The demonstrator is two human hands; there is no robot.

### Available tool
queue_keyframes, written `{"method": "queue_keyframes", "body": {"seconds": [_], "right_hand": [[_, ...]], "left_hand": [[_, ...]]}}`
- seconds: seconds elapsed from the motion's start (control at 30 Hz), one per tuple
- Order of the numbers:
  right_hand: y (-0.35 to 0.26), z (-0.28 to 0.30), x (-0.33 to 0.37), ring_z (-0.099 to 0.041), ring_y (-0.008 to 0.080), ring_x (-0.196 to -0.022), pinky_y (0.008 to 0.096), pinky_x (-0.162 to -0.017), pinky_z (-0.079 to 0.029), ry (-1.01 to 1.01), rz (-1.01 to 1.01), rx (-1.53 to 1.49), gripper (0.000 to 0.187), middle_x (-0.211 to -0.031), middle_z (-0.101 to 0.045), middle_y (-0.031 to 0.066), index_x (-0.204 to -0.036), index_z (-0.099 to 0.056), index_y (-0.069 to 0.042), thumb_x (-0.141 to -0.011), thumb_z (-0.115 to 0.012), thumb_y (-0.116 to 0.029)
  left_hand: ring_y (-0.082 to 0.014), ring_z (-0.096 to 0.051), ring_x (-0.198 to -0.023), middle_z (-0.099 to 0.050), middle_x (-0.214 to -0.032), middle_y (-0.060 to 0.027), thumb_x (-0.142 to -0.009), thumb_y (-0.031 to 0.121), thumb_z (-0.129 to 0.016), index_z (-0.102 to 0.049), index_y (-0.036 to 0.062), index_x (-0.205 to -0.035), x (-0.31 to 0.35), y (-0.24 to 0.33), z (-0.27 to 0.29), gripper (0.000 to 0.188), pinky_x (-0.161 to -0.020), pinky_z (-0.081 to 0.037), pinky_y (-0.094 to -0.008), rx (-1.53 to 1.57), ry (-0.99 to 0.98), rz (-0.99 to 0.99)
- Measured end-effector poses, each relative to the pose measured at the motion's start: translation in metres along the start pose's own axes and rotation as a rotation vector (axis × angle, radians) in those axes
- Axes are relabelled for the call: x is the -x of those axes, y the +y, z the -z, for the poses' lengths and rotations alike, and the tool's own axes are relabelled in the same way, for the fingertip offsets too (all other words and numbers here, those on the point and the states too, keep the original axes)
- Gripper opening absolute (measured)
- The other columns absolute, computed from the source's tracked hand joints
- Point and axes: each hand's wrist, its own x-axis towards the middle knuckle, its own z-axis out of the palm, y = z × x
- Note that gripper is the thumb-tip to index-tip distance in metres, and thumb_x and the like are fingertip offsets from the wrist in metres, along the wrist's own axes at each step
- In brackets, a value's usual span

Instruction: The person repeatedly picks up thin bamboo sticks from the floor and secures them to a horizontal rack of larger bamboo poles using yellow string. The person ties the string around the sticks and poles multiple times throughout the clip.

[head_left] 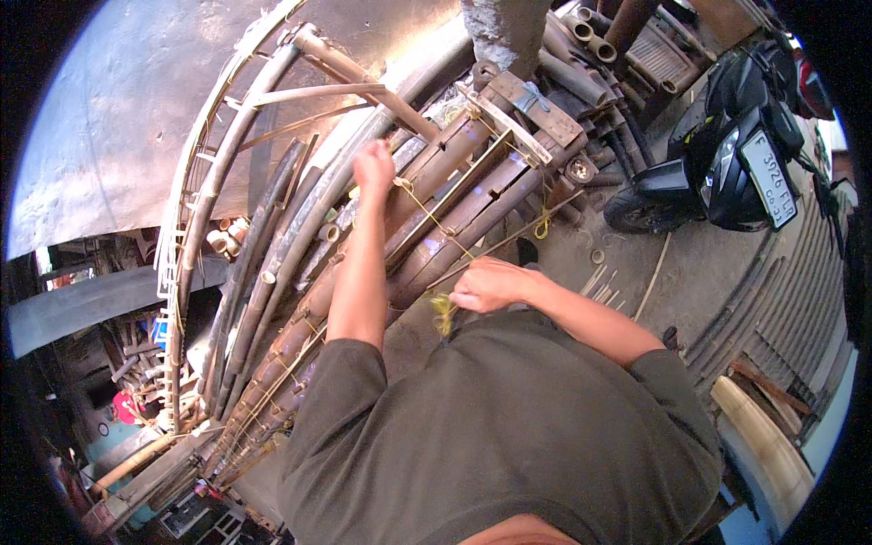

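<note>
One left hand (374, 168), one right hand (490, 284), apart, both clamped on yellow cord (429, 210) running 10–11 to 4–5 o'clock; brown poles (490, 207) beneath, long axis 7–8 to 1–2.

The left hand (373, 168) is closing over part of a yellow cord (452, 232), hiding it, and the curled right hand (490, 284) is concealing its own hold on it. Below, a yellow-green tangle (441, 311) is appearing blurred. The olive shirt (509, 418) is running past the lower edge, covering most of the lower body. A red item (128, 406) at far left is showing too small to identify.
</note>
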Motion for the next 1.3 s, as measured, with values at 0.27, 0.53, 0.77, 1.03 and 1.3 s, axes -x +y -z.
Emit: {"method": "queue_keyframes", "body": {"seconds": [0.27,0.53,0.77,1.03,1.3], "right_hand": [[-0.042,0.053,-0.006,-0.057,0.0376,-0.056,0.0476,-0.055,-0.044,0.087,0.087,-0.246,0.035,-0.066,-0.058,0.0237,-0.067,-0.061,0.001,-0.083,-0.052,-0.029],[0.022,-0.023,0.000,-0.054,0.0381,-0.056,0.0452,-0.056,-0.044,0.029,0.079,-0.191,0.029,-0.061,-0.056,0.0207,-0.064,-0.055,-0.001,-0.082,-0.053,-0.023],[0.153,0.008,0.071,-0.058,0.0234,-0.076,0.0375,-0.075,-0.047,0.662,-0.568,-0.523,0.018,-0.083,-0.061,0.0090,-0.093,-0.059,-0.007,-0.083,-0.058,-0.021],[0.055,0.083,0.035,-0.054,0.0198,-0.087,0.0329,-0.085,-0.043,1.360,0.253,-1.352,0.021,-0.087,-0.056,0.0064,-0.102,-0.060,-0.009,-0.093,-0.047,-0.023],[0.060,0.240,-0.082,-0.058,0.0357,-0.105,0.0611,-0.092,-0.038,0.041,-0.350,0.773,0.052,-0.116,-0.063,0.0138,-0.116,-0.063,-0.006,-0.091,-0.050,-0.049]], "left_hand": [[-0.0436,-0.062,-0.089,-0.066,-0.094,-0.0215,-0.090,0.032,-0.047,-0.068,0.0087,-0.092,-0.004,0.010,-0.024,0.031,-0.081,-0.048,-0.0517,-0.273,-0.003,-0.074],[-0.0412,-0.061,-0.097,-0.065,-0.096,-0.0247,-0.091,0.028,-0.046,-0.069,0.0058,-0.092,-0.006,0.014,-0.009,0.031,-0.086,-0.048,-0.0495,-0.395,-0.211,0.067],[-0.0394,-0.063,-0.098,-0.067,-0.100,-0.0225,-0.089,0.027,-0.053,-0.067,0.0045,-0.100,0.033,0.147,0.006,0.028,-0.089,-0.046,-0.0479,-0.185,-0.501,-0.078],[-0.0349,-0.060,-0.091,-0.066,-0.085,-0.0159,-0.085,0.021,-0.063,-0.055,0.0073,-0.096,0.104,0.209,-0.063,0.019,-0.078,-0.032,-0.0515,-0.151,-0.237,0.002],[-0.0388,-0.062,-0.088,-0.067,-0.089,-0.0199,-0.097,0.026,-0.046,-0.066,0.0087,-0.098,0.101,0.200,-0.058,0.027,-0.082,-0.035,-0.0481,0.047,-0.174,-0.027]]}}
